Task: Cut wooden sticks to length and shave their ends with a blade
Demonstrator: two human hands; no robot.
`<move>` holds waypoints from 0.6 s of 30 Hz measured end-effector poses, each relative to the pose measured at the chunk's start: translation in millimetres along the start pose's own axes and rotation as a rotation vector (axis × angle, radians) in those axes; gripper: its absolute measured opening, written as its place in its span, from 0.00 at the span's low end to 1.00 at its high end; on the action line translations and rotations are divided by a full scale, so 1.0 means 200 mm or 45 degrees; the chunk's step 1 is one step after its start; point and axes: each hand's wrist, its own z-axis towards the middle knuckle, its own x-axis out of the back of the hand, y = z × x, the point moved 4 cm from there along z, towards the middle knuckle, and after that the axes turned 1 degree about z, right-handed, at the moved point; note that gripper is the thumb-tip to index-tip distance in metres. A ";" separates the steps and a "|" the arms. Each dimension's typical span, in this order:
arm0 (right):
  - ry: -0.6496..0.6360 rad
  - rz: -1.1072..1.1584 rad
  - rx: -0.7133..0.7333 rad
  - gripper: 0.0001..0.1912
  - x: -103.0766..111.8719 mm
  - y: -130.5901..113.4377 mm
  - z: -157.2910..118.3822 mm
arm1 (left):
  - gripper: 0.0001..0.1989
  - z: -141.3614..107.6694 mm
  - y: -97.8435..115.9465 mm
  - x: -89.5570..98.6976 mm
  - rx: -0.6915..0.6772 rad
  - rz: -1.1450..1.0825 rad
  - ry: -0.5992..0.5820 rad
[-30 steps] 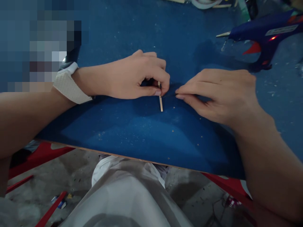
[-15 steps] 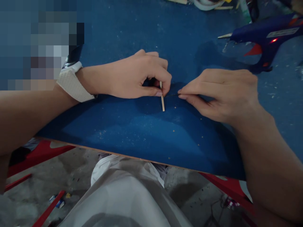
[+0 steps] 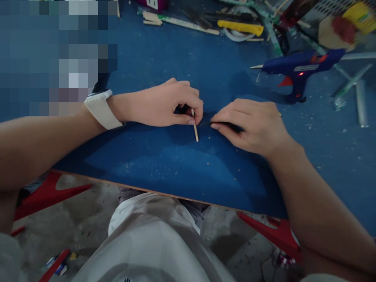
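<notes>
My left hand [image 3: 179,103] pinches a short, thin wooden stick [image 3: 196,133] between thumb and forefinger. The stick tilts slightly, and its lower end points toward the table's near edge. To the right of it, my right hand [image 3: 246,123] has its thumb and forefinger pressed together on a thin dark strand [image 3: 205,124]. That strand runs toward the stick; whether it is thread or wire I cannot make out, nor whether it touches the wood. A blue hot glue gun [image 3: 296,70] with a red trigger and a lit red light lies beyond my right hand.
On the blue table [image 3: 164,156], a yellow-handled cutter [image 3: 241,27] lies at the back among wooden strips [image 3: 182,22] and a roll of tape [image 3: 237,38]. A yellow container [image 3: 361,17] stands at the far right. Glue sticks or clear rods [image 3: 361,103] lie at right.
The view has tilted up and shifted, so more of the table's back shows. Both hands keep their pinch, and the right hand's fingertips remain close to the wooden stick.
</notes>
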 end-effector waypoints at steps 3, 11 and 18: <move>0.006 0.023 0.041 0.06 0.00 0.00 0.00 | 0.16 0.00 0.00 -0.01 0.007 0.013 -0.005; 0.140 -0.049 0.127 0.05 -0.03 0.00 -0.01 | 0.16 0.01 0.01 -0.01 -0.002 0.027 -0.004; 0.217 0.023 0.053 0.07 -0.03 -0.02 -0.02 | 0.17 0.02 0.00 -0.02 0.000 0.017 0.000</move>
